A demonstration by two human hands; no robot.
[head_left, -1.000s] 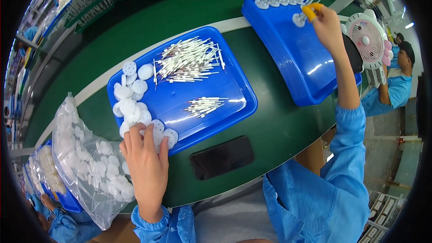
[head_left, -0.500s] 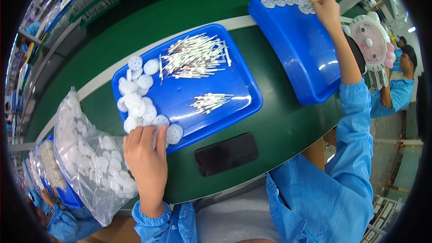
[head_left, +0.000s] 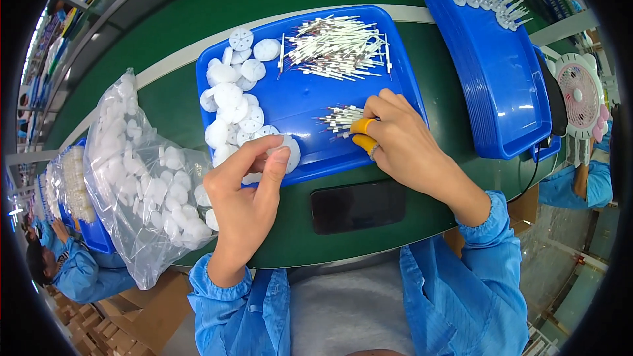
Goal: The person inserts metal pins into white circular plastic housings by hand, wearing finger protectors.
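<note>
My left hand (head_left: 244, 191) is at the tray's near-left corner, thumb and forefinger pinched on a round white plastic disc (head_left: 293, 153). My right hand (head_left: 405, 145), with yellow covers on thumb and forefinger, reaches down at a small pile of thin white stick-like parts (head_left: 341, 118). Its fingertips press together at the pile's edge; what they grip is hidden. Both piles lie in a blue tray (head_left: 290, 107): white discs with small holes (head_left: 227, 95) along the left, and a larger heap of sticks (head_left: 336, 47) at the back.
A clear bag of white discs (head_left: 155, 188) lies left of the tray. A black phone (head_left: 358, 206) is in front. At right, stacked blue trays (head_left: 491, 86) bear discs with upright sticks (head_left: 491, 0). Beyond stand a small fan (head_left: 580, 95) and a co-worker (head_left: 593, 181).
My right hand has come from the stacked trays at the right to the small pile of sticks. My left hand has pinched a disc at the tray's near-left corner. The view has shifted.
</note>
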